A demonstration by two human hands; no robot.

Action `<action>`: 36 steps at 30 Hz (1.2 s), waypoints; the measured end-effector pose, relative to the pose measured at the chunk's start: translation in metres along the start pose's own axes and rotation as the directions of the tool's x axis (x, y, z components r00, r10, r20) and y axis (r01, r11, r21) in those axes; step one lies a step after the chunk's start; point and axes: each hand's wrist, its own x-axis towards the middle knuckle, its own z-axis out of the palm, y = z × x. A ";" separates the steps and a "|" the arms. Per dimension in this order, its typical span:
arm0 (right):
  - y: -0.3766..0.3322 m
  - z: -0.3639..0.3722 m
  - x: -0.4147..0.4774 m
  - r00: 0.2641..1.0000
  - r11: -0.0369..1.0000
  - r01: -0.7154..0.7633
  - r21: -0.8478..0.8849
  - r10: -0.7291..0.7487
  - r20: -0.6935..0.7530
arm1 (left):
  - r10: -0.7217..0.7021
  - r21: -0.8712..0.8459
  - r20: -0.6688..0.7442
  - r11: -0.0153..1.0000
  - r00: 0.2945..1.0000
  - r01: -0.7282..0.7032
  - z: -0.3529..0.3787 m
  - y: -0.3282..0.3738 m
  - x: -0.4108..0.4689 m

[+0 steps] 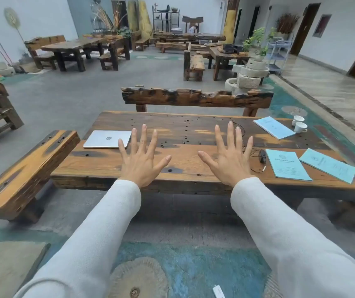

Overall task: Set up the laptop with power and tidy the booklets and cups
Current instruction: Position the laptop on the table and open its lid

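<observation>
- Table [183, 166]: long, dark pitted wood.
- Laptop [107, 139]: silver, lid closed, flat at the table's left end.
- Left grip [142, 162] and right grip [229, 160]: bare, fingers straight and spread, palms down over the table's middle, holding nothing; contact with the wood cannot be told.
- Power cable [260, 157]: black, loosely coiled, just right of the right grip and partly hidden by it.
- Booklets, blue: far booklet [273, 127]; near booklet [287, 165]; right booklet [328, 165], lying askew.
- Two white cups [300, 127]: close together, beside the far booklet.
- Benches: side bench [26, 168]; back bench [196, 97].
</observation>
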 end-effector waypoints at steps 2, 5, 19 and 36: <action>0.006 0.008 0.015 0.999 1.000 -0.012 -0.004 0.012 0.040 | -0.027 0.003 0.016 1.000 1.000 0.027 0.007 0.006 0.015; 0.017 0.026 0.040 0.998 1.000 0.003 -0.012 -0.002 0.070 | -0.047 0.002 0.015 0.999 0.999 0.047 0.020 0.013 0.039; 0.031 0.085 0.117 0.984 0.997 0.059 0.041 -0.065 0.165 | -0.144 -0.003 0.082 0.989 0.986 0.145 0.072 0.010 0.107; -0.063 0.181 0.208 0.964 0.997 0.073 0.021 -0.076 0.254 | -0.094 -0.038 0.144 0.994 0.985 0.101 0.142 -0.087 0.188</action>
